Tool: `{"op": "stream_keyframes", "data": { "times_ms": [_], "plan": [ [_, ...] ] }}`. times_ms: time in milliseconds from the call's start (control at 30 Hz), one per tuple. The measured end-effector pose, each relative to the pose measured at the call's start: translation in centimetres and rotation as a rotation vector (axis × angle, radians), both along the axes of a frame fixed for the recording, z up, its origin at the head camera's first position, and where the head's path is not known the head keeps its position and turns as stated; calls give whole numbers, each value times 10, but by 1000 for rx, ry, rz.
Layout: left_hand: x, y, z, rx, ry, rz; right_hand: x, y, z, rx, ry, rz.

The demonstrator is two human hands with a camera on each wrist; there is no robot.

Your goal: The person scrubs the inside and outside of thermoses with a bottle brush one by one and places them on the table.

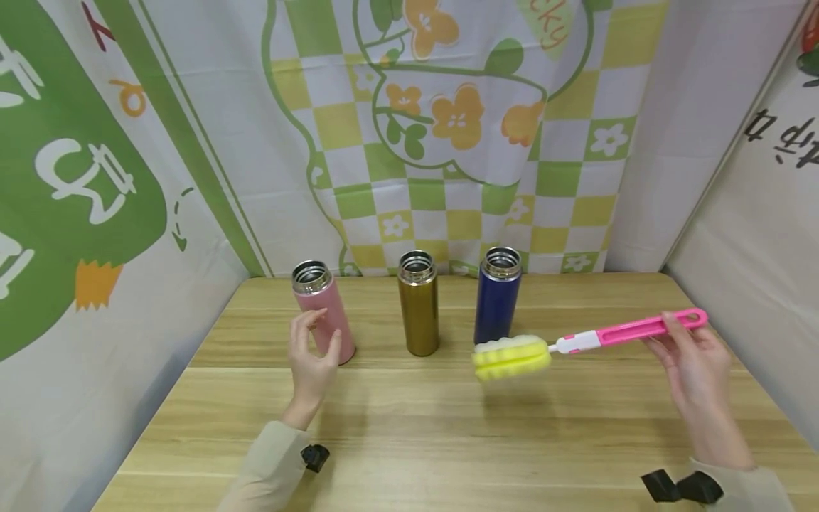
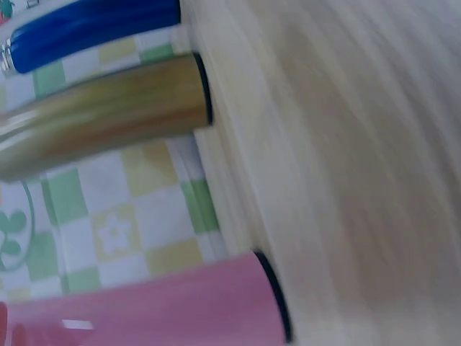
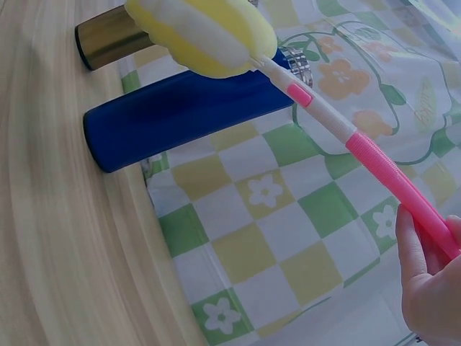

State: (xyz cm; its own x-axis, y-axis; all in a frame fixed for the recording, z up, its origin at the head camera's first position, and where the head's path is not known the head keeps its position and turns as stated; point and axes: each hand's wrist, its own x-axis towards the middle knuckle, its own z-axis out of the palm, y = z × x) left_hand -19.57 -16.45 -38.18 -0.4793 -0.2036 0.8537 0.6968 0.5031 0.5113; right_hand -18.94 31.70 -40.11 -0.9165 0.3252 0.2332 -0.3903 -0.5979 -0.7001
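Observation:
My right hand holds a bottle brush by its pink handle, fingers and thumb around the far end. The brush's yellow and white sponge head points left and overlaps the foot of the blue bottle in the head view. My left hand is at the pink bottle, thumb and fingers spread in a C shape in front of its side. That bottle stands upright and lidless, with a steel neck. In the left wrist view, only a fingertip shows at the edge beside the pink bottle.
A lidless gold bottle stands between the pink and blue ones on the wooden table. Behind the table hangs a green and yellow checked cloth; printed cloths hang at both sides too.

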Motion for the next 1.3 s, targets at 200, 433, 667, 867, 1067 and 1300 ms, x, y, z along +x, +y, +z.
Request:
{"op": "stream_keyframes", "data": {
  "times_ms": [200, 433, 667, 867, 1067, 1300],
  "plan": [
    [-5, 23, 3, -72, -80, -128, 13, -24, 38, -94, -13, 31],
    [-20, 51, 4, -55, -226, -216, 10, -28, 55, -159, -13, 29],
    [-56, 63, -24, 29, -458, -283, 2, -31, 69, -179, 5, 26],
    [-67, 76, -25, 84, -547, -322, -5, -34, 79, -179, 6, 12],
    [-75, 86, -28, 144, -578, -308, -11, -38, 87, -172, 13, 17],
    [-81, 89, -35, 170, -529, -270, -16, -41, 94, -163, 19, 23]
  ]
}}
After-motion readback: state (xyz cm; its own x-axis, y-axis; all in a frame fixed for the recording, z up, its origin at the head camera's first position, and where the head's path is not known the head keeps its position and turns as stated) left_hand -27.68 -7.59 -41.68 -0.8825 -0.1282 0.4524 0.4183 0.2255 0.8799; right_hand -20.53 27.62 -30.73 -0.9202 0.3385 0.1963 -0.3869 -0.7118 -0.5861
